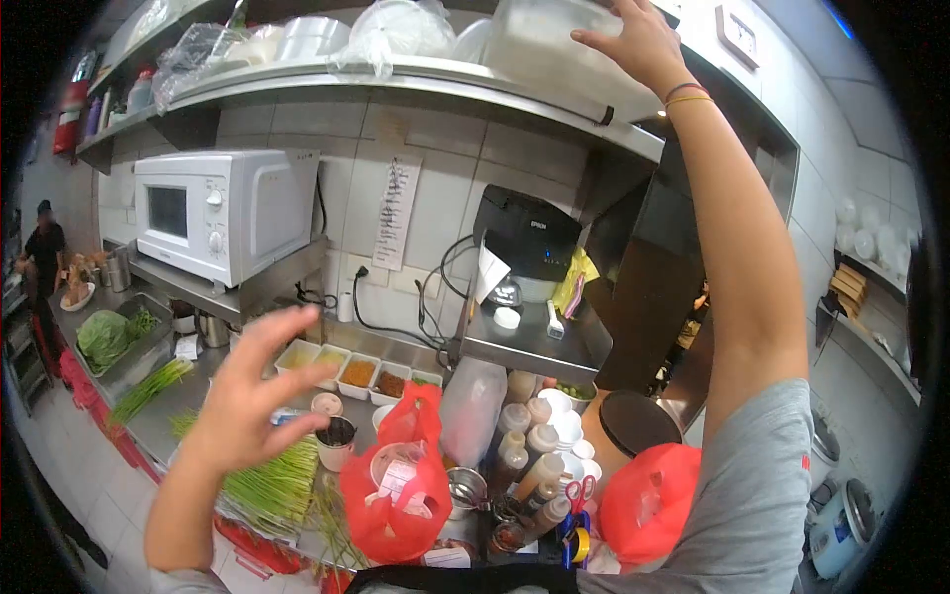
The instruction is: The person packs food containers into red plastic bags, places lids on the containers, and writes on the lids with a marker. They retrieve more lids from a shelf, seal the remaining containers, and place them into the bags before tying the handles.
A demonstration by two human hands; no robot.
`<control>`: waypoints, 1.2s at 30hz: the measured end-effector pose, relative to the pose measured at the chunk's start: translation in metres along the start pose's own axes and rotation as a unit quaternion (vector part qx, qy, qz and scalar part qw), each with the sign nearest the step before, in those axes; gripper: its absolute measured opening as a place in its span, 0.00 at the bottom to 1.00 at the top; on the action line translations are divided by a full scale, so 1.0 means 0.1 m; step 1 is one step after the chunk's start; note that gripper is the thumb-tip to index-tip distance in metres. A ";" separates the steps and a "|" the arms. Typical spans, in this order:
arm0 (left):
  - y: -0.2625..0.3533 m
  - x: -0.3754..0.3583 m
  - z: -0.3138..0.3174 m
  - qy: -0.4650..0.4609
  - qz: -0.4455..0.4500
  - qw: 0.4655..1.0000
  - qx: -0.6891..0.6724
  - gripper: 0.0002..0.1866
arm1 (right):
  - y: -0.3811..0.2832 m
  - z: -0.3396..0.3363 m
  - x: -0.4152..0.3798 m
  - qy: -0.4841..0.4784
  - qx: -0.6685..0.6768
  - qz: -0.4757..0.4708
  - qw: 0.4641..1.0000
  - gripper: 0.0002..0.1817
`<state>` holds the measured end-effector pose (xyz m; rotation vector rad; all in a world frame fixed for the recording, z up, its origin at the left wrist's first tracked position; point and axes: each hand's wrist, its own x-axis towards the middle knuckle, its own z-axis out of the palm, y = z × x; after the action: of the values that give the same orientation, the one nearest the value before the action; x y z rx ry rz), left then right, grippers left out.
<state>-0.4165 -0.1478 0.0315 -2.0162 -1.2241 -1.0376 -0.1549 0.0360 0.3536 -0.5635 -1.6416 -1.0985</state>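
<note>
My right hand [643, 45] is raised to the top shelf, against or just in front of a large translucent plastic bin [544, 49]. Its thumb points left, away from the fingers, whose tips are cut off at the frame's top edge. Two thin bands circle that wrist. My left hand [252, 401] hovers over the counter with fingers spread and nothing in them. Below it lies a bunch of green stalks [282, 485], beside a cup with dark contents [336, 444]. A red plastic bag [396, 510] with a container and paper slip inside stands in front of me.
A white microwave [223, 213] and a black Epson printer [529, 233] stand on raised metal stands. Sauce bottles [539, 475], red-handled scissors [579, 495] and another red bag [648, 500] crowd the counter. Cabbage [104, 342] sits far left; a person [45, 247] stands beyond.
</note>
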 end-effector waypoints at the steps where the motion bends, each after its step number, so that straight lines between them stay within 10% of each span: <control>1: -0.02 0.17 -0.11 0.012 0.029 0.999 0.027 0.26 | 0.23 0.25 0.10 0.139 -0.100 -0.029 0.985 0.23; 6: -0.03 1.23 -0.49 0.105 0.119 0.976 0.152 0.33 | 1.07 0.39 0.40 -0.158 0.060 -0.018 0.985 0.35; 11: -0.06 2.43 -0.45 0.232 0.149 0.935 0.225 0.37 | 0.87 0.29 0.14 -0.068 0.055 -0.118 0.989 0.21; 20: -0.08 3.55 0.20 0.247 0.059 0.936 0.243 0.40 | 0.86 -0.05 0.15 -0.147 0.089 -0.033 0.985 0.21; 36: 0.13 3.34 0.14 0.247 0.087 0.939 0.224 0.44 | 1.39 0.21 0.39 -0.079 0.084 0.038 0.993 0.11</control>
<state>-0.3054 0.0143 0.3019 -1.3756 -0.8906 -0.9888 -0.0688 0.1136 0.4422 -0.6105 -1.8150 -0.8689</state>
